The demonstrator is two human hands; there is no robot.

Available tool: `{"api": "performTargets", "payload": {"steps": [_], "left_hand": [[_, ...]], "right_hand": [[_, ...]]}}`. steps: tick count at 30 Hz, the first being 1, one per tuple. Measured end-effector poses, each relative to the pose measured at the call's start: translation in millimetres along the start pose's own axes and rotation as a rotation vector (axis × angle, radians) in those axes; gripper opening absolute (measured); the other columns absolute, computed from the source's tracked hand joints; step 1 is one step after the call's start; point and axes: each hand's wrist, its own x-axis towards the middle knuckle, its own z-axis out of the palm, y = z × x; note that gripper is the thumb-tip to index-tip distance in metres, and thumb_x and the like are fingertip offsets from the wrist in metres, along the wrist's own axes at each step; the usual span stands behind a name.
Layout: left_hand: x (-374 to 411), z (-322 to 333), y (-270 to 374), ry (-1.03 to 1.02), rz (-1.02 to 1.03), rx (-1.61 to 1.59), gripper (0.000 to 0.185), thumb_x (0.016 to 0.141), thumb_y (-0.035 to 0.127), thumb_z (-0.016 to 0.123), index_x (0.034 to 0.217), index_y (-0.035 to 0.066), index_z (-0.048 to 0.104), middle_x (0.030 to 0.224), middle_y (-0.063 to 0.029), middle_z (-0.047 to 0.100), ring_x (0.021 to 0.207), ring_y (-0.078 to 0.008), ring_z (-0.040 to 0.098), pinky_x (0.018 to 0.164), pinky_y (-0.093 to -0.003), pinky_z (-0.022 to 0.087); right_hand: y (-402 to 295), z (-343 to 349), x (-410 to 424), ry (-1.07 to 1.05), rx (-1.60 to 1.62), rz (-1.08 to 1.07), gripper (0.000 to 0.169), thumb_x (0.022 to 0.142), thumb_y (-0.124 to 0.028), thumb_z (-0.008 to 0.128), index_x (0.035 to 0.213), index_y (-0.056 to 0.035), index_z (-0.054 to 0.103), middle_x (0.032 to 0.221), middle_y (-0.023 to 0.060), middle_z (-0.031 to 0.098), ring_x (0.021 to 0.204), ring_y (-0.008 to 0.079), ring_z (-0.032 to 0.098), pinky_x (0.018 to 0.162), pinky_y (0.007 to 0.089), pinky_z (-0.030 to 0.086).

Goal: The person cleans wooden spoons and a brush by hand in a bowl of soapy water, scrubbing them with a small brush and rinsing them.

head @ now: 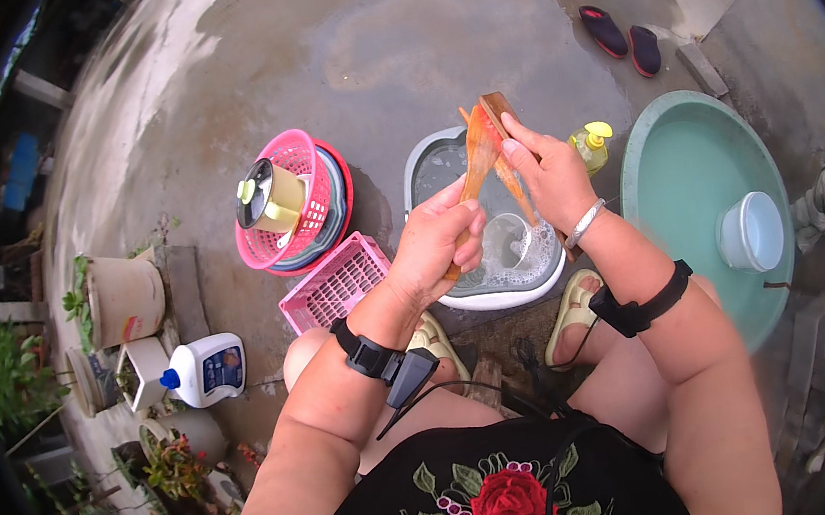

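My left hand (pixel 440 236) grips the handle of a wooden spatula (pixel 478 152), its blade tilted up above the basin. In my right hand (pixel 551 175) is a brown wooden-backed brush (pixel 498 107), whose reddish bristles touch the spatula's blade. Behind them, another slim wooden utensil (pixel 516 190) slants down towards the water; my hands partly hide it. Below lies a grey-and-white basin (pixel 415 170) of soapy water. A pale round container (pixel 507 238) sits in it, with suds about its rim.
To the left, a pink colander (pixel 249 248) holds a yellow pot (pixel 284 195), near a pink basket (pixel 339 276) and a white detergent jug (pixel 206 370). On the right are a yellow pump bottle (pixel 592 148) and a green tub (pixel 688 228) of water with a light-blue container (pixel 753 233). Dark slippers (pixel 604 32) lie beyond.
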Motion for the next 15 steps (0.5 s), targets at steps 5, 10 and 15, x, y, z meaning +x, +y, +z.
{"api": "performTargets", "payload": {"steps": [5, 10, 15], "left_hand": [[-0.8, -4.9, 1.9, 0.024, 0.025, -0.027, 0.045, 0.105, 0.011, 0.05, 0.15, 0.008, 0.045, 0.082, 0.0013, 0.055, 0.05, -0.0063, 0.039, 0.048, -0.0245, 0.036], [1.6, 0.9, 1.4, 0.007, 0.006, -0.024, 0.043, 0.105, 0.01, 0.049, 0.148, 0.009, 0.048, 0.082, 0.0011, 0.054, 0.049, -0.006, 0.04, 0.048, -0.0239, 0.037], [-2.6, -7.0, 3.9, -0.005, 0.022, -0.06, 0.049, 0.106, 0.01, 0.049, 0.155, 0.01, 0.042, 0.082, 0.0016, 0.054, 0.049, -0.0056, 0.04, 0.048, -0.0235, 0.038]], "right_hand": [[-11.1, 9.2, -25.8, -0.068, 0.04, -0.036, 0.04, 0.103, -0.024, 0.063, 0.139, -0.0089, 0.064, 0.102, 0.0233, 0.072, 0.092, 0.0326, 0.071, 0.083, 0.0383, 0.054], [-5.2, 1.3, -3.6, -0.029, 0.151, 0.032, 0.04, 0.103, -0.024, 0.064, 0.14, -0.01, 0.064, 0.094, 0.0175, 0.071, 0.086, 0.0246, 0.07, 0.081, 0.0354, 0.054], [-11.7, 5.7, -24.8, -0.149, -0.006, 0.028, 0.041, 0.101, -0.026, 0.065, 0.141, -0.0133, 0.064, 0.107, 0.0225, 0.071, 0.093, 0.0301, 0.071, 0.084, 0.0373, 0.054]]}}
